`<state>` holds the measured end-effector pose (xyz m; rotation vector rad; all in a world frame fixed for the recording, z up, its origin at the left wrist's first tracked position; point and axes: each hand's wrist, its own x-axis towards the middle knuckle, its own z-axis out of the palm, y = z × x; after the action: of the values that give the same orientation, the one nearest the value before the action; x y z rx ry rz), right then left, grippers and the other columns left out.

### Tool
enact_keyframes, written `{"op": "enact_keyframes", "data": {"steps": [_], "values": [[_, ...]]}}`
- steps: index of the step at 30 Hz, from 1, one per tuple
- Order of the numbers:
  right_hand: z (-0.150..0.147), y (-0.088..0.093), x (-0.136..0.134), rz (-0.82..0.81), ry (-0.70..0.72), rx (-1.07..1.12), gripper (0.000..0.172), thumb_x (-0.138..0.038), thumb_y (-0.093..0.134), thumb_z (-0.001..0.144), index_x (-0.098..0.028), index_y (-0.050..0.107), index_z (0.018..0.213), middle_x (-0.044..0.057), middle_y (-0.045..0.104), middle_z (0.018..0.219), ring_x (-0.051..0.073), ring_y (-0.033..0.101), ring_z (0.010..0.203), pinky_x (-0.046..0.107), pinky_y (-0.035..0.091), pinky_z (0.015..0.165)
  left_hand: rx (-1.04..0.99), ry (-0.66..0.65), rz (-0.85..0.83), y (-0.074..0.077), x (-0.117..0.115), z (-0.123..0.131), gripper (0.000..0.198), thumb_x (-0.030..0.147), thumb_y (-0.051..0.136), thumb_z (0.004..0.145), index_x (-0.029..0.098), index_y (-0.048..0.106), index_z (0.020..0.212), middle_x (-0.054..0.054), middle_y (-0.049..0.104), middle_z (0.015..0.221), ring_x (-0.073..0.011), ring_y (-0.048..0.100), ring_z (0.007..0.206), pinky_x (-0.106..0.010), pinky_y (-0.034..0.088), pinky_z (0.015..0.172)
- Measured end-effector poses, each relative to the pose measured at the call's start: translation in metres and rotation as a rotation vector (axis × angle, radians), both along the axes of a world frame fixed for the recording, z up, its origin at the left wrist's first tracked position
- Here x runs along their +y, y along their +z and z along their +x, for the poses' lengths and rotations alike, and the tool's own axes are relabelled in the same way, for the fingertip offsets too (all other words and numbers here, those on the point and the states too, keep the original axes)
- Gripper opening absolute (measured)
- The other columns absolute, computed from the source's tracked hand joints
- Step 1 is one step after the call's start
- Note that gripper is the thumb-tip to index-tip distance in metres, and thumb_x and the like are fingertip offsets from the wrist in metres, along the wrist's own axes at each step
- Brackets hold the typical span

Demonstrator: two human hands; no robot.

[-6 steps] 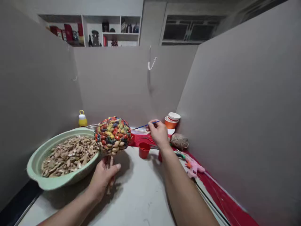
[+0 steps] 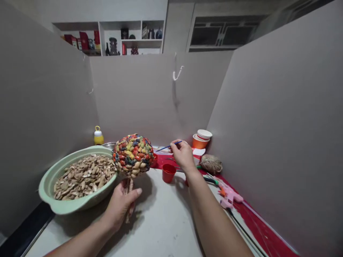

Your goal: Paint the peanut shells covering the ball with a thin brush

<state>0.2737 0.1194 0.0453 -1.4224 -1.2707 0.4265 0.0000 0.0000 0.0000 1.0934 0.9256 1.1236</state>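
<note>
My left hand [image 2: 120, 205] is closed round the twine-wrapped stem of a ball covered in painted peanut shells [image 2: 133, 154], red, yellow, blue and plain, and holds it upright above the white table [image 2: 166, 221]. My right hand [image 2: 183, 155] pinches a thin blue-handled paintbrush [image 2: 167, 146] that points left toward the ball. This hand hovers just behind a small red cup [image 2: 168, 172].
A pale green colander [image 2: 56, 200] full of plain peanut shells sits at left, with a yellow bottle [image 2: 98, 136] behind it. Stacked orange paper cups [image 2: 201, 140], a twine ball [image 2: 211, 164], a pink glue gun [image 2: 229, 195] and a red mat [image 2: 257, 228] lie at right. Grey cardboard walls enclose the table.
The camera view has shifted slightly, so everything sits a little to the right. Both hands keep the same grip and pose.
</note>
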Motion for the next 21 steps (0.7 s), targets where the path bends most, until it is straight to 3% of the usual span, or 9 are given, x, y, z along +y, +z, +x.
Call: {"op": "enact_keyframes", "data": {"steps": [6,11,15,21], "values": [[-0.002,-0.006,0.003,0.019,0.009,-0.014,0.035,-0.044,0.066,0.099,-0.017,0.065,0.122,0.007,0.069,0.117,0.018,0.069,0.098,0.038,0.061,0.086,0.034,0.021,0.011,0.002,0.000,0.002,0.057,0.054,0.088,0.065,0.023,0.046,0.089,0.015,0.040,0.054,-0.0023,0.031,0.035,-0.017,0.026,0.033],[-0.002,0.000,-0.003,0.076,-0.011,0.025,0.032,-0.043,0.066,0.099,-0.016,0.066,0.116,0.005,0.070,0.110,0.016,0.069,0.093,0.035,0.061,0.083,0.012,0.012,0.008,0.002,-0.002,0.001,0.057,0.053,0.088,0.064,0.022,0.049,0.091,0.015,0.041,0.056,-0.0027,0.031,0.035,-0.017,0.028,0.033],[-0.001,0.016,-0.016,0.218,-0.038,0.128,0.030,-0.045,0.068,0.098,-0.015,0.067,0.102,0.001,0.069,0.091,0.012,0.067,0.076,0.030,0.059,0.072,-0.015,-0.003,0.001,0.001,-0.002,0.000,0.055,0.052,0.088,0.065,0.022,0.049,0.090,0.015,0.041,0.057,-0.0019,0.030,0.034,-0.017,0.028,0.033],[0.000,0.053,-0.051,0.477,-0.064,0.340,0.048,-0.065,0.076,0.079,-0.021,0.060,0.089,-0.002,0.069,0.071,0.013,0.067,0.059,0.027,0.057,0.057,-0.065,-0.074,-0.027,0.001,-0.002,-0.002,0.053,0.051,0.086,0.069,0.023,0.048,0.094,0.016,0.040,0.053,-0.0024,0.029,0.032,-0.016,0.027,0.032]]}}
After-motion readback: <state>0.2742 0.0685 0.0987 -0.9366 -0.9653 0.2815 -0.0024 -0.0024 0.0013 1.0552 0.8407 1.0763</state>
